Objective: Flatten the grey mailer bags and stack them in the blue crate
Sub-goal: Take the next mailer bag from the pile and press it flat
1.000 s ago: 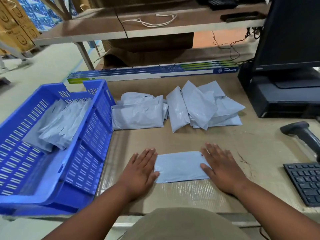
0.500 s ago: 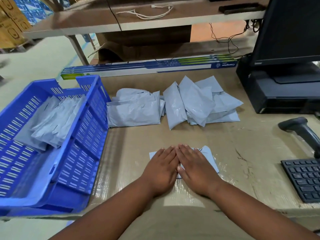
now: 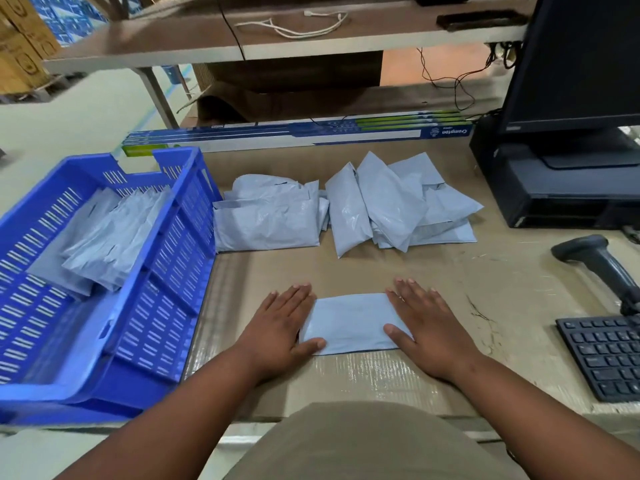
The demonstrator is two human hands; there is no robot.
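A grey mailer bag [image 3: 349, 322] lies flat on the cardboard-covered table in front of me. My left hand [image 3: 277, 332] presses its left end with straight fingers, and my right hand [image 3: 427, 329] presses its right end the same way. Behind it sit two heaps of puffy grey mailer bags: one heap [image 3: 270, 216] next to the crate, another heap [image 3: 398, 209] to its right. The blue crate [image 3: 166, 299] stands at the left and holds several flattened grey bags [image 3: 104, 237].
A barcode scanner [image 3: 599, 261] and a black keyboard [image 3: 606, 355] are at the right. A monitor on a black box [image 3: 561, 188] stands at the back right. Long light-tube boxes [image 3: 298, 133] lie along the table's far edge, under a shelf.
My hands were together on the middle of the bag half a second ago; they have slid apart to its two ends, and the bag now lies spread flat.
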